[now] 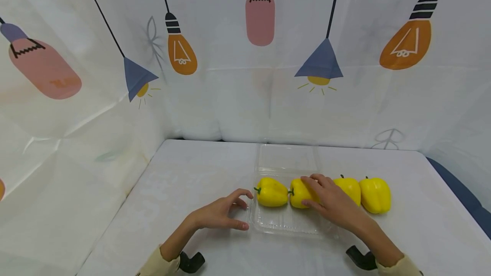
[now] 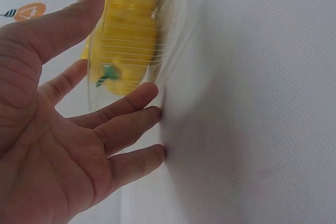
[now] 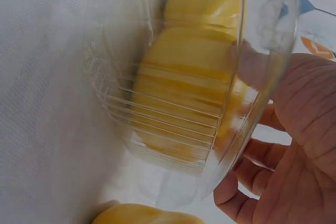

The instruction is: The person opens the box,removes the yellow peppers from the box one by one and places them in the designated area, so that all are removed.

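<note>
A clear plastic clamshell box (image 1: 284, 221) lies on the table with its lid (image 1: 287, 156) folded back. Inside it, a yellow bell pepper (image 1: 271, 192) with a green stem sits on the left. Beside that one is a second yellow bell pepper (image 1: 298, 195), gripped by my right hand (image 1: 330, 201) with the thumb at its near side and the fingers over its top. My left hand (image 1: 222, 213) is spread at the box's left edge, holding nothing. In the left wrist view, its fingertips are close to the ribbed wall of the box.
To the right of the box stand two more yellow bell peppers, one (image 1: 348, 189) partly behind my right hand and the other (image 1: 376, 195) farther right. A white curtain (image 1: 230, 97) printed with lamps hangs behind the white table (image 1: 199, 169).
</note>
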Demonstrator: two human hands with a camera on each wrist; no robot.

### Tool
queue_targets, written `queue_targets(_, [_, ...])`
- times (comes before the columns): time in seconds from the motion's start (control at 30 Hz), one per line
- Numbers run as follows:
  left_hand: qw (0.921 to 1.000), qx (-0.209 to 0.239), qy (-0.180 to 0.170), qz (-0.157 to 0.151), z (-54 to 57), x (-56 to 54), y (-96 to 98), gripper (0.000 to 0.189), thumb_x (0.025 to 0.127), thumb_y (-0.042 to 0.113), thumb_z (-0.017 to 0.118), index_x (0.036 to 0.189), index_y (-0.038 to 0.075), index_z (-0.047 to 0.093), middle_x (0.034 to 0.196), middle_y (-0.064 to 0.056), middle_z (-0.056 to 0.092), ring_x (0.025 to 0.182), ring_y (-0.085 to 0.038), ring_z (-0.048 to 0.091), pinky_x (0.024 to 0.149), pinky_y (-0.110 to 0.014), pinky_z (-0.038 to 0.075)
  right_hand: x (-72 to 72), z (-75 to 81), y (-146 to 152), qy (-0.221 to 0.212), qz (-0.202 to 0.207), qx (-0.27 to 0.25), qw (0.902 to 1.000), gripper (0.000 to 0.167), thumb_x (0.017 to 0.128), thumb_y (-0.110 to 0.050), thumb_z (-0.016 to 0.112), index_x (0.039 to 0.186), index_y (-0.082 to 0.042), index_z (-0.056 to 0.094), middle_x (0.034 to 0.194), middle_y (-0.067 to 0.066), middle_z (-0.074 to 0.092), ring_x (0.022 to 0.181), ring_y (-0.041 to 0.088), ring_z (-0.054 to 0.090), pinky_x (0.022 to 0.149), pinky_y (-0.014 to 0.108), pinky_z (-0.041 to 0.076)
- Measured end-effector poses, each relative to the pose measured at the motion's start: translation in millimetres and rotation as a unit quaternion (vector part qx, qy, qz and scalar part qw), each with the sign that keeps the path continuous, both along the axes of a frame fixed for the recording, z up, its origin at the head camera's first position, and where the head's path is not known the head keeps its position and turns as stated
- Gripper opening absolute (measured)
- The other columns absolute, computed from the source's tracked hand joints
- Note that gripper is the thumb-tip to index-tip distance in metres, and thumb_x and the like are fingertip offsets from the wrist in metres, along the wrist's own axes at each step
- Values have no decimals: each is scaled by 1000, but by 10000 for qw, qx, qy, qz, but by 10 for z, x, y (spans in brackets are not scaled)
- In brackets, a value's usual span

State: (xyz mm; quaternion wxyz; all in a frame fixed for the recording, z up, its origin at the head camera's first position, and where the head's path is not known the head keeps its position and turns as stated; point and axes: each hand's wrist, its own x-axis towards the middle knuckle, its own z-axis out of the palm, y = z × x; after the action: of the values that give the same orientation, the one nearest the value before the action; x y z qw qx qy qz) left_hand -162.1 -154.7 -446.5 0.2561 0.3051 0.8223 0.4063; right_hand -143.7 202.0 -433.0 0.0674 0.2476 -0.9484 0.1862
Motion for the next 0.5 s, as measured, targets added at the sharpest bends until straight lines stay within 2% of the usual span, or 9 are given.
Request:
queue_targets(0.33, [9999, 56, -102, 9, -3, 5, 2, 70, 87, 34, 78, 141, 25, 35, 125, -1, 61, 122, -20, 51, 107, -55, 34, -2, -22, 12, 34, -152, 127, 9998, 64, 84, -43, 77, 137, -14, 54, 124, 10, 52, 106, 26, 53, 91, 49, 50])
queue_targets(0.5, [10000, 38, -33, -23, -6, -4, 2, 70, 87, 35, 77, 142, 25, 35, 126, -1, 61, 122, -19, 52, 107, -54, 35, -15, -30, 16, 91, -204, 100, 9997, 65, 82, -46, 78, 135, -16, 56, 124, 10, 55, 110, 30, 55, 92, 52, 48])
